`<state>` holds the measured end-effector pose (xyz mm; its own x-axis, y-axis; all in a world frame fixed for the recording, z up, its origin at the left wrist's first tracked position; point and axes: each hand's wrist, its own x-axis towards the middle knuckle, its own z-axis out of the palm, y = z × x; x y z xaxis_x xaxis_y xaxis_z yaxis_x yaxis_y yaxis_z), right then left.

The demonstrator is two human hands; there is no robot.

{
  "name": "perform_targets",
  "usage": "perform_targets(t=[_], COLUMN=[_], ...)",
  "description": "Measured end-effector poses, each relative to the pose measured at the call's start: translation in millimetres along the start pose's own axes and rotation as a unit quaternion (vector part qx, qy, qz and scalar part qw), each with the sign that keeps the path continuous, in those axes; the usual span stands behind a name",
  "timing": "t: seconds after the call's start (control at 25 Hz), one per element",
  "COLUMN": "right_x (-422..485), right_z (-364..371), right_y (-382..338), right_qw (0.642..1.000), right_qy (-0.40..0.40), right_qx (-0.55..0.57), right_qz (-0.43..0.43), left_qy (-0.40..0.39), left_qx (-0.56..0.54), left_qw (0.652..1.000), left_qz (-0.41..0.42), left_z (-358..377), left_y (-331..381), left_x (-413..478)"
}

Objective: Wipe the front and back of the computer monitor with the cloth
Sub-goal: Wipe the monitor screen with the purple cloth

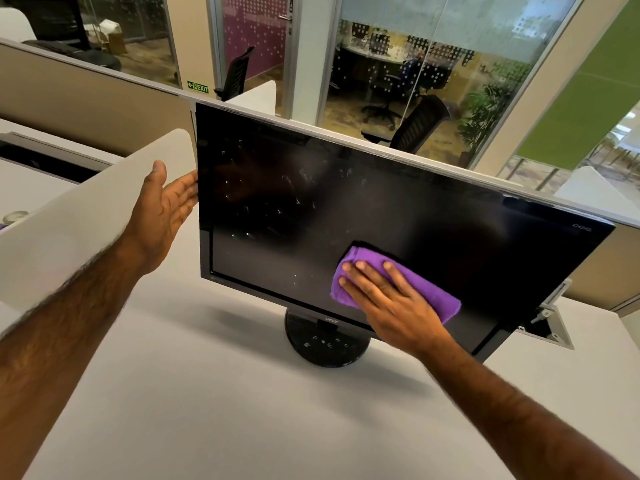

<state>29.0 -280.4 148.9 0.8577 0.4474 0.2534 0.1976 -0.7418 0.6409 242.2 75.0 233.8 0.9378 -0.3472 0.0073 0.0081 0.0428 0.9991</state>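
Evidently the straight-fingered left hand (166, 202) braced the monitor (381, 209) at nine o'clock, likely against swivelling. The right hand (391, 306), flat, pressed the cloth (429, 289) to it near five o'clock.

white desk (207, 393) | beige partition (86, 98) | green exit sign (198, 87) | black office chair (420, 128) | potted plant (485, 112) | open cable hatch (554, 325)

You are in an office: a green exit sign (197, 86) beyond your left hand (164, 207), a glass-walled meeting room (384, 69) and swivel chairs (421, 124) beyond your right hand (393, 308).
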Motion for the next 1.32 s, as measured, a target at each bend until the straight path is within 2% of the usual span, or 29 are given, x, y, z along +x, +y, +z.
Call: perform_targets(t=[0.12, 0.24, 0.32, 0.4, 0.56, 0.64, 0.72, 0.8, 0.88, 0.96, 1.16, 1.24, 1.32], right_x=[18, 13, -1, -9, 9, 27, 37, 33, 20, 12, 34, 49, 52], right_z=[-3, 11, 17, 12, -16, -23, -20, -10, -4, -12, -46, -48, -40], right_y=[-7, -34, -41, -29, 15, 20, 7, -9, -11, 3, 48, 45, 33], right_qw=[0.999, 0.997, 0.994, 0.996, 0.999, 0.996, 0.998, 0.998, 0.995, 0.998, 0.996, 0.995, 0.999], right_qy=[0.024, -0.034, -0.061, -0.058, 0.02, 0.043, 0.033, -0.016, -0.047, -0.041, 0.047, 0.05, 0.019], right_qx=[0.025, 0.027, 0.02, 0.014, 0.013, 0.022, 0.032, 0.024, 0.008, 0.006, 0.013, 0.017, 0.009], right_qz=[0.017, -0.068, -0.086, -0.07, 0.046, 0.074, 0.033, -0.055, -0.087, -0.056, 0.073, 0.079, 0.027], left_qy=[0.002, 0.002, 0.0, -0.002, -0.004, -0.002, 0.0, 0.0, -0.002, -0.005, -0.001, 0.0, -0.002], left_qx=[-0.001, 0.001, 0.003, 0.003, 0.0, 0.0, -0.002, -0.005, -0.006, -0.004, -0.005, -0.001, -0.001], left_qw=[1.0, 1.0, 1.0, 1.0, 1.0, 1.0, 1.0, 1.0, 1.0, 1.0, 1.0, 1.0, 1.0], left_qz=[0.0, -0.001, -0.001, -0.001, 0.0, -0.001, -0.002, -0.003, -0.006, -0.006, -0.002, -0.003, -0.005], left_z=[-1, 2, 1, -1, -1, -1, -1, -1, -1, -2, -3, -3, -3], left_y=[-1, 0, -1, 0, 1, 0, -1, -1, 0, 0, -2, -2, -2], left_x=[1, 1, 1, 1, 3, 4, 4, 4, 4, 4, 6, 6, 6])
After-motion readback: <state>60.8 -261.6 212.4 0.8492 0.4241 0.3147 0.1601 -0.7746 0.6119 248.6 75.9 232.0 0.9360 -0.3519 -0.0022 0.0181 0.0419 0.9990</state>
